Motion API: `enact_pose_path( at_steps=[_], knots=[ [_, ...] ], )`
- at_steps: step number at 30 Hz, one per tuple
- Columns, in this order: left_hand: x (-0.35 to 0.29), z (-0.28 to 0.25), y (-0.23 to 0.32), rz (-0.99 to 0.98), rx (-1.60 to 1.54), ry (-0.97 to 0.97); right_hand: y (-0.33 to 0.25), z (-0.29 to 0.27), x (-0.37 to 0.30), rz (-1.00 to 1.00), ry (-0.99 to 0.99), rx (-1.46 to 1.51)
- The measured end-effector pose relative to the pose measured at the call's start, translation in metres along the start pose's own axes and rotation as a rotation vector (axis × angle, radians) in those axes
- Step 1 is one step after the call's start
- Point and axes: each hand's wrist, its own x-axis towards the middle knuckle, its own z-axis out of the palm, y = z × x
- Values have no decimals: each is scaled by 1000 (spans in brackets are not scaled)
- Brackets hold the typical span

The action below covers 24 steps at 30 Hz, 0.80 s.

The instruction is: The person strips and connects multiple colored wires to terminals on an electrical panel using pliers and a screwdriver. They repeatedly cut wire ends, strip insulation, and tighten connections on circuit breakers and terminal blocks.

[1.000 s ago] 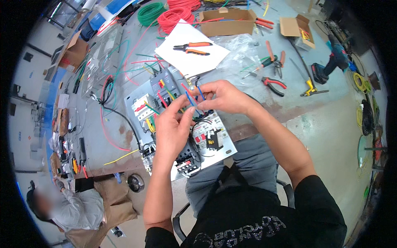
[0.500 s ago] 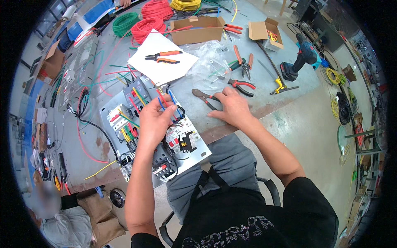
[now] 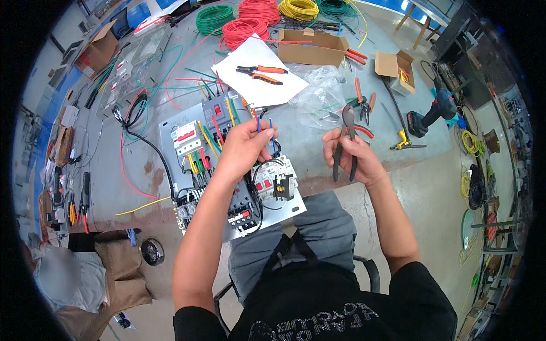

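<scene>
My left hand (image 3: 243,149) reaches over a metal mounting plate (image 3: 293,212) carrying electrical parts, its thumb and fingers pinched around a thin blue wire (image 3: 259,124). Another blue wire (image 3: 272,131) stands up just beside the fingertips. A white breaker with red switches (image 3: 185,135), a dark grey device (image 3: 216,109) and a black-topped module (image 3: 283,186) are fixed on the plate. Off the plate's right side, my right hand (image 3: 364,160) grips black-handled cutting pliers (image 3: 348,118), jaws pointing away from me. Fingers partly cover the handles.
Wire strippers (image 3: 266,80) lie on white paper (image 3: 232,63). Right of it are a clear plastic bag (image 3: 318,96), orange-handled pliers (image 3: 365,102) and a cordless drill (image 3: 435,111). Wire coils (image 3: 245,34) and a cardboard box (image 3: 310,50) sit farther back. Another person (image 3: 85,278) is at lower left.
My right hand has picked the black-handled cutting pliers up from the table and holds them upright. My left hand stays at the blue wires. The whole view has shifted.
</scene>
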Motion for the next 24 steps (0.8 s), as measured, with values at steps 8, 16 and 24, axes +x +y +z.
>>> enact_pose_path(
  at_steps=[8, 16, 24],
  knots=[
    [-1, -7, -2, 44, 72, -30, -42, 39, 29, -209, 49, -1322],
    [-2, -12, -4, 52, 50, -54, -71, 63, 62, -302, -22, -1773],
    [-6, -7, 2, 15, 77, -61, -65, 66, 82, -403, 18, -1806]
  ],
)
